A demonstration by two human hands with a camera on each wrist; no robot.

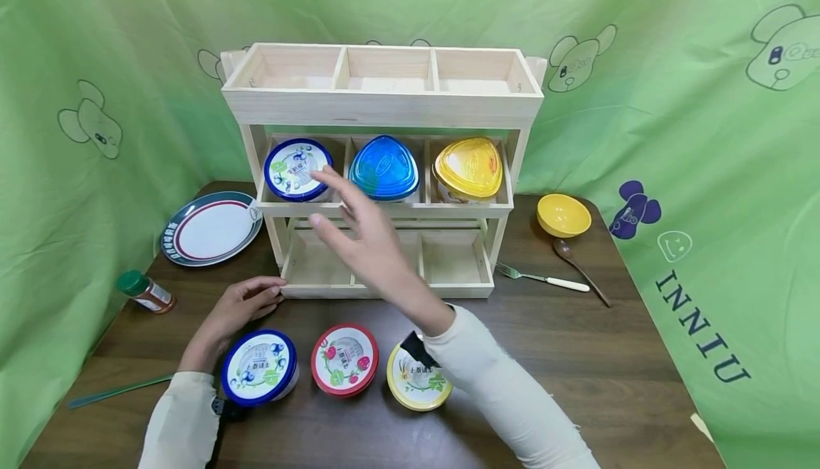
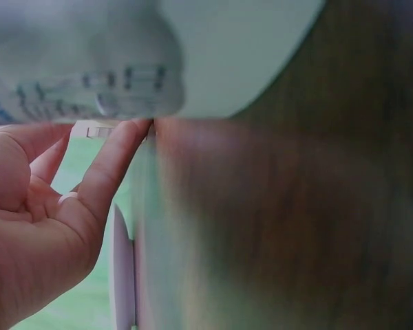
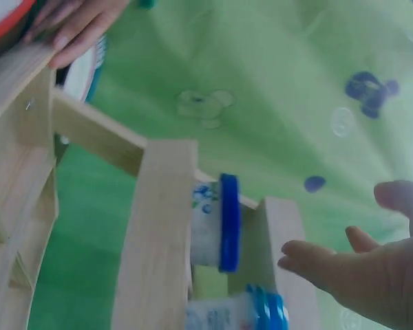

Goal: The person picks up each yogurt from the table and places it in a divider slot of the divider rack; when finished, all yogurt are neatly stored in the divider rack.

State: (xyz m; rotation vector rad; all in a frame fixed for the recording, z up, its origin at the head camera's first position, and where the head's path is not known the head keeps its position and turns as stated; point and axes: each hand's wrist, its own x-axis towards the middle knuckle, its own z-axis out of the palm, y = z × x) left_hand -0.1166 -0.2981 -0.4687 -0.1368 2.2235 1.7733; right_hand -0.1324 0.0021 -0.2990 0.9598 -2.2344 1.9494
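Note:
My right hand (image 1: pixel 374 245) is raised in front of the wooden rack (image 1: pixel 384 108), fingers spread and holding nothing. Its fingertips overlap the blue-lidded round tub (image 1: pixel 291 170) in the middle tier's left compartment. Beside that tub sit one with a blue rounded-triangle lid (image 1: pixel 384 170) and one with a yellow lid (image 1: pixel 470 166). My left hand (image 1: pixel 240 307) rests at the lower tier's front left corner, fingertips against the wood. On the table before me stand a blue-rimmed tub (image 1: pixel 259 367), a red-rimmed tub (image 1: pixel 344 359) and a yellow-rimmed tub (image 1: pixel 416 383), partly covered by my right wrist.
At left are a plate (image 1: pixel 214 228), a green-capped spice jar (image 1: pixel 147 292) and a thin green utensil (image 1: pixel 122 391). To the right lie a yellow bowl (image 1: pixel 564 215), a wooden spoon (image 1: pixel 579 270) and a white-handled fork (image 1: pixel 544 280). Green cloth hangs around the table.

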